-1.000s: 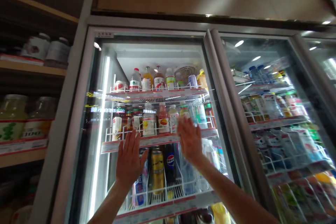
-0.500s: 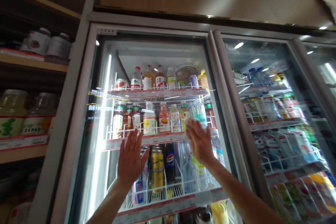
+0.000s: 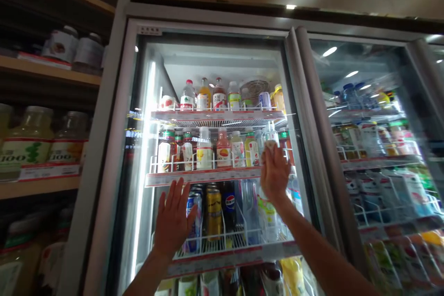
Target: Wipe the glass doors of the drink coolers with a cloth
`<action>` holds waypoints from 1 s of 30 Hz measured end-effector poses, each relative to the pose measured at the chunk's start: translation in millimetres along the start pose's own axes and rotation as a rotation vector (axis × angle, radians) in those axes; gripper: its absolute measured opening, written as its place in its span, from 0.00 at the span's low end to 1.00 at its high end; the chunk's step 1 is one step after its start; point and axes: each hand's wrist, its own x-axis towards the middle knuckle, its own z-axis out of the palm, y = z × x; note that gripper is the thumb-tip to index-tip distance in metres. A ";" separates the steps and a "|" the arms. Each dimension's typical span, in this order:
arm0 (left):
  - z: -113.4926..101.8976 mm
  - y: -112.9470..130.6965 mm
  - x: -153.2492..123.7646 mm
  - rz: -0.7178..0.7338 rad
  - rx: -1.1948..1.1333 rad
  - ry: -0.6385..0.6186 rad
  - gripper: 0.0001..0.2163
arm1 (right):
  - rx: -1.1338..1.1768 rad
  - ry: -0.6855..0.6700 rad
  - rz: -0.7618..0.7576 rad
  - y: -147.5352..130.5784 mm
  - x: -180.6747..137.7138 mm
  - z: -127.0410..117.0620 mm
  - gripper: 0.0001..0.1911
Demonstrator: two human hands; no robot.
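Note:
My right hand [image 3: 275, 173] is raised to the glass door of a drinks fridge, fingers bent over a small pale cloth [image 3: 270, 144] that shows only in part at the fingertips. Behind it, through the glass, stand clear bottles on the middle shelf. Lower and to the left, my left hand [image 3: 173, 217] is held up flat with the fingers apart and nothing in it. Whether its palm touches the glass door [image 3: 215, 62] I cannot tell. Near it, inside, are a blue can [image 3: 193, 222] and a gold can [image 3: 214, 212].
Bottles line the fridge's upper shelf [image 3: 222, 114] and middle shelf [image 3: 208, 176]. A metal door frame [image 3: 312, 129] divides this door from a second stocked fridge [image 3: 378, 164] on the right. On the left, a wooden shelf [image 3: 38, 187] carries juice bottles.
My right hand has slid right across the glass with the pale cloth. The left hand stays flat and raised. The view has shifted slightly, so the fridge sits further right and higher.

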 end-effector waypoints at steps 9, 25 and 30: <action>0.3 -1.2 0.2 0.009 0.004 -0.003 0.29 | 0.015 0.037 0.020 11.0 12.4 0.8 0.25; 2.0 -3.5 -3.2 0.018 0.004 0.014 0.29 | 0.148 -0.167 -0.464 -33.5 -18.6 -6.4 0.26; 0.0 -2.5 -2.1 0.015 -0.006 -0.001 0.29 | 0.050 -0.006 -0.102 -30.2 -24.3 -6.1 0.27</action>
